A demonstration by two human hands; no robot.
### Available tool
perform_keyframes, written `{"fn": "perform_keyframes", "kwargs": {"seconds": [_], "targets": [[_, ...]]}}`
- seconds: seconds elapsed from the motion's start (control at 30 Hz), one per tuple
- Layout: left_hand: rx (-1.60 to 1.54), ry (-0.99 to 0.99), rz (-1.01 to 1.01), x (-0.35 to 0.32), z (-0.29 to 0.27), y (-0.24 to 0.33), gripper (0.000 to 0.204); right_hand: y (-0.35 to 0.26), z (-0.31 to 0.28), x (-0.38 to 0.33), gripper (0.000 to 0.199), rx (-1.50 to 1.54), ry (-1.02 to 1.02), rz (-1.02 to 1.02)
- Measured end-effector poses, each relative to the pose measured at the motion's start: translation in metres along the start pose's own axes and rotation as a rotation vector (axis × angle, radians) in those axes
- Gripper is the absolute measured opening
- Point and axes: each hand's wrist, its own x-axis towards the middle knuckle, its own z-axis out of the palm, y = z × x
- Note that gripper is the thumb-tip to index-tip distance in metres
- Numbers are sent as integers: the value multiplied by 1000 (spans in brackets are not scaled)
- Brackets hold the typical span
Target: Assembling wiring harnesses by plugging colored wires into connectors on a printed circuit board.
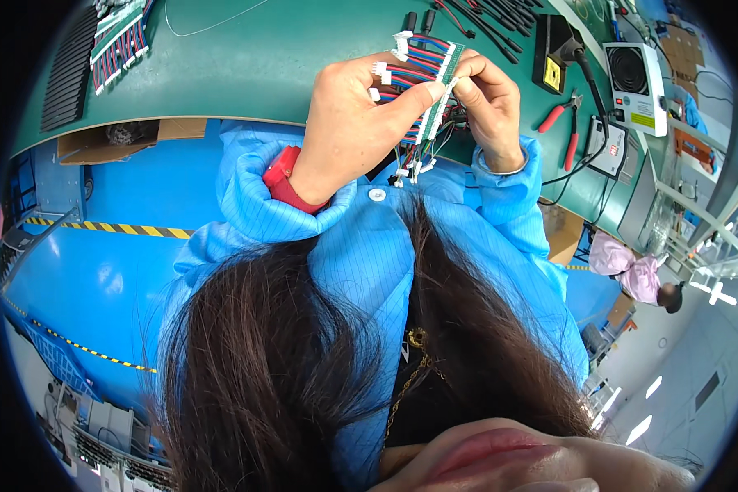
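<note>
My left hand (348, 119) is closed on a narrow green circuit board (451, 61), its thumb lying across the front. Out of the board's left side run several red, black and blue wires (418, 61) that end in white plugs (380, 70). Thinner wires with small white plugs (414, 170) dangle below it. At the board's right edge my right hand (494, 111) has thumb and index finger pinched together on a small white piece, mostly hidden by the fingertips. A red band (282, 170) circles my left wrist.
On the green bench (246, 74), red-handled cutters (572, 135), a soldering iron stand (552, 61) and a white fan unit (638, 90) lie to the right. Black tubes (488, 29) lie behind my hands. More wired boards (121, 49) and a black ribbed tray (67, 74) occupy the far left.
</note>
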Motion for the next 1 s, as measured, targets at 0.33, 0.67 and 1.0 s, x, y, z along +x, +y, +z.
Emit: {"fn": "perform_keyframes", "kwargs": {"seconds": [0.33, 0.67, 1.0], "targets": [[47, 3, -4, -1, 2, 2, 19, -3, -4, -3, 5, -15, 14, -3], [46, -16, -49, 4, -4, -7, 18, -12, -1, 3, 9, -120, 39, 103], [-21, 17, -154, 5, -21, -24, 14, -5, 2, 20, 11, -459, -68, 179]]}}
